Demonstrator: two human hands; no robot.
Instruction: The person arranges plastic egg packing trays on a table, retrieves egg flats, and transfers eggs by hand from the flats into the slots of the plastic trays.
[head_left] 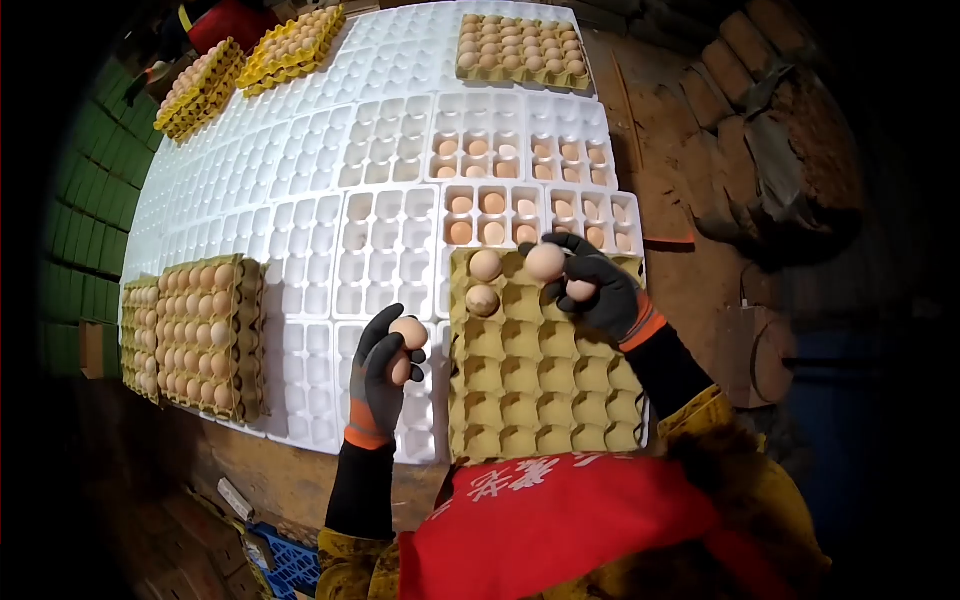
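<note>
Head view: the right hand [610,288], in a dark grey glove with an orange cuff, is curled partly closed around a pair of eggs [545,262] — smooth, rounded, pale brown — at the far end of a tan pulp tray [520,375]. At 8 o'clock from it, the left hand [378,378], gloved alike, has its fingers bent around two more eggs [409,333], just beside the tray. That tray looks matte and fibrous, moulded into blunt peaks and hollow cups; two seated eggs [485,265] rest near its 11 o'clock corner. Toward 12 o'clock, glossy white foam trays [390,220] with squarish pockets spread out, some pockets holding eggs. Stacked filled trays [250,340], scalloped at the edges, stand at 9 o'clock from the left hand. Farther out, measured from the tan tray, yellow stacks [280,80] stand at 11 o'clock; a red cloth apron [560,520] with white characters lies at 6 o'clock
</note>
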